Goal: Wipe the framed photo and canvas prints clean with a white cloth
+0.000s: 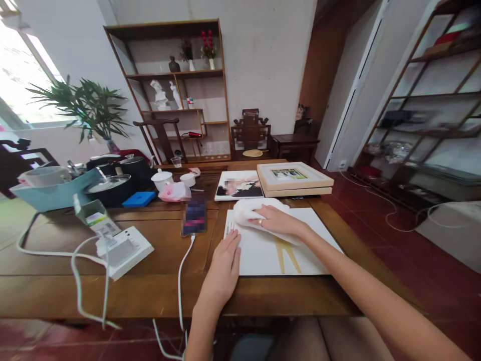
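Observation:
A flat white panel (259, 258) with two tan strips on its face lies on the wooden table in front of me. Bunched on its upper left part is a white cloth (246, 208). My right hand (280, 220), a ring on one finger, grips this cloth and presses it against the panel; the fingertips are partly sunk in its folds. Along the panel's left edge rests my left hand (225, 258), fingers stretched out flat and holding nothing.
Behind the panel lie a photo print (239, 185) and stacked framed pictures (295, 179). On the left are a phone (194, 216) on a white cable (180, 281), an opened white box (126, 253), a blue box (139, 199), a black pot (107, 186) and white cups (162, 178).

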`<state>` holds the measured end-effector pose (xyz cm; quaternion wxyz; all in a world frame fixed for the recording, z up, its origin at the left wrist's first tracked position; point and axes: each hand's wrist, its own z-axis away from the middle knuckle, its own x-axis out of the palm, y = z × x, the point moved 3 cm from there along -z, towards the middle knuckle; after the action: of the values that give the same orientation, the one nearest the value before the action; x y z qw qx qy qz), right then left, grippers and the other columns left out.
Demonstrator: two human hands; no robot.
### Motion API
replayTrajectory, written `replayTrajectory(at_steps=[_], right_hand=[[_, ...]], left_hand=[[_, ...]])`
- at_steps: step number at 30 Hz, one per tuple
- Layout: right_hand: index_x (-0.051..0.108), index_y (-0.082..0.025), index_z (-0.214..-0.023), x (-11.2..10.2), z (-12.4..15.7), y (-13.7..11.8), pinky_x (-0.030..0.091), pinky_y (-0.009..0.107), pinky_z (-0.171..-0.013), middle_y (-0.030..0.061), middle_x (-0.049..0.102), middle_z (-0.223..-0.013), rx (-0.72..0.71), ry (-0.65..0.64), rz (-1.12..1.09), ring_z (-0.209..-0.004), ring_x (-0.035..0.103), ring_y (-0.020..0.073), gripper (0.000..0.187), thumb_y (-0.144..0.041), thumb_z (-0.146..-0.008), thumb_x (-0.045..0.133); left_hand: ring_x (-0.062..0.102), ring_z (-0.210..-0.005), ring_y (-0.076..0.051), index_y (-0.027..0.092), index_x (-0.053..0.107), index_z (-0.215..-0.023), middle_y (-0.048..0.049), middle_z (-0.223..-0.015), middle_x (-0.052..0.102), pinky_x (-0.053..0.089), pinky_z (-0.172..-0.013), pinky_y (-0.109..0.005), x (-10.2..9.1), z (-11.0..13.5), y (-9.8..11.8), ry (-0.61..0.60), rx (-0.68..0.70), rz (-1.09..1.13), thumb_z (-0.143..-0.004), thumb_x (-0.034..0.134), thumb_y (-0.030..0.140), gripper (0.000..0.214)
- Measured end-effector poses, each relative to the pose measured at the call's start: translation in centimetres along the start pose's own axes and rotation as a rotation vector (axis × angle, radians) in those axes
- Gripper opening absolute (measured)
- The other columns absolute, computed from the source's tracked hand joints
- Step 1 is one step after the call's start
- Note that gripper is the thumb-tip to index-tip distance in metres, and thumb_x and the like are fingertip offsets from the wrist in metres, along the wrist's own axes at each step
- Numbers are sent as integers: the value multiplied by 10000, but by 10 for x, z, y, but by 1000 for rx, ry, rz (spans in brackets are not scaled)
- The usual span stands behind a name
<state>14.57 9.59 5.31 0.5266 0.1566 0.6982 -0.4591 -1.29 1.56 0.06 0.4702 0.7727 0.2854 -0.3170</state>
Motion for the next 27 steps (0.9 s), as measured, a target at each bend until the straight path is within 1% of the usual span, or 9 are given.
replayTrajectory(at_steps=[4,8,11,15,17,20,23,25,27], right_hand=[[602,-212,-1086,12,-21,-15,315,403,-951,66,588,-1183,-47,19,29,-1178,416,308,370,-395,-856,378],[590,-210,-1103,8,-11,-3,336,402,-916,93,593,-1166,21,63,26,-1141,447,314,390,-424,-855,379],[594,-197,-1091,-5,8,19,346,403,-904,103,587,-1171,90,96,24,-1101,479,309,400,-422,-866,351],[608,-203,-1057,-23,39,49,337,406,-925,82,591,-1167,160,131,22,-1079,500,297,404,-428,-871,328],[586,-199,-1105,-27,54,64,317,416,-953,83,561,-1213,231,166,34,-1127,469,304,431,-450,-864,332],[527,-192,-1194,-26,78,79,279,437,-997,81,464,-1325,356,203,70,-1247,342,320,489,-481,-852,329],[518,-174,-1209,-19,105,78,247,444,-1032,73,437,-1350,369,134,119,-1303,243,312,478,-421,-847,327],[521,-164,-1211,-13,127,68,248,442,-1043,77,446,-1343,334,63,141,-1307,237,302,466,-373,-830,354],[530,-190,-1208,-11,151,52,271,449,-1039,70,442,-1347,324,18,141,-1300,257,300,453,-371,-815,394]], left_hand=[[388,-1264,-214,85,493,-1230,-145,-1340,451,311,-1063,-416,0,0,-1,-14,9,-15,-900,329,237,399],[377,-1271,-212,92,488,-1235,-139,-1345,446,304,-1067,-422,1,0,-3,-13,17,-16,-902,325,243,400],[378,-1271,-213,101,493,-1229,-134,-1340,453,303,-1069,-424,2,1,-3,-13,18,-8,-901,327,242,394],[377,-1271,-210,104,490,-1231,-130,-1342,452,300,-1071,-424,2,2,-3,-15,7,-6,-903,324,246,394],[370,-1276,-206,100,485,-1236,-131,-1347,446,295,-1074,-418,1,1,-2,-17,4,-9,-905,320,248,399],[363,-1280,-206,94,482,-1239,-132,-1350,442,288,-1078,-414,1,1,-2,-19,-2,-14,-906,317,249,403],[365,-1279,-207,99,485,-1237,-129,-1348,445,290,-1078,-412,0,0,-1,-19,-5,-13,-904,325,251,400],[364,-1280,-205,103,484,-1238,-125,-1350,444,291,-1077,-412,0,0,-1,-20,-6,-14,-905,325,252,398],[365,-1279,-204,104,486,-1236,-124,-1351,443,290,-1077,-413,1,0,-1,-20,-6,-15,-905,323,255,398]])
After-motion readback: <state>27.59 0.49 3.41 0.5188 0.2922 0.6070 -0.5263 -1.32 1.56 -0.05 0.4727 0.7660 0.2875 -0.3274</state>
